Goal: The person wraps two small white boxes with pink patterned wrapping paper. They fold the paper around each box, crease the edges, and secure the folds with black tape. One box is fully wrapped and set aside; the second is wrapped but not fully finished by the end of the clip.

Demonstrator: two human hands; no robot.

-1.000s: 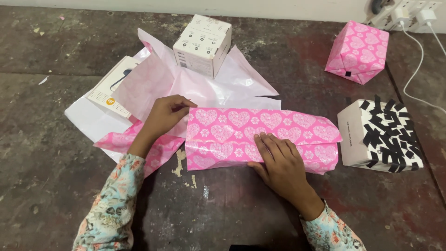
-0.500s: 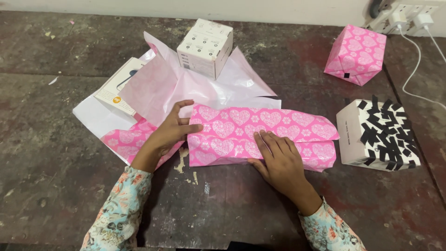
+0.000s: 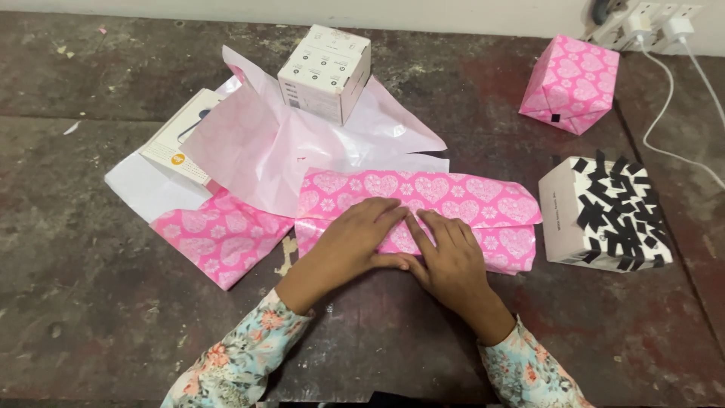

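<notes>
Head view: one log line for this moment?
left hand: flat on pink heart-print parcel | right hand: flat on parcel | hands touching

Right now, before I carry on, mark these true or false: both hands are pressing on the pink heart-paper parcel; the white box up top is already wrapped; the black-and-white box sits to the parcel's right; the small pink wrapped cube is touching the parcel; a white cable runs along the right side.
1. Both hands press on the parcel. True: the left hand and right hand lie flat on the parcel.
2. The white box is wrapped. False: it is bare, standing on loose pink paper.
3. The black-and-white box sits to the parcel's right. True.
4. The pink cube touches the parcel. False: it stands apart.
5. A white cable runs along the right. True.
</notes>
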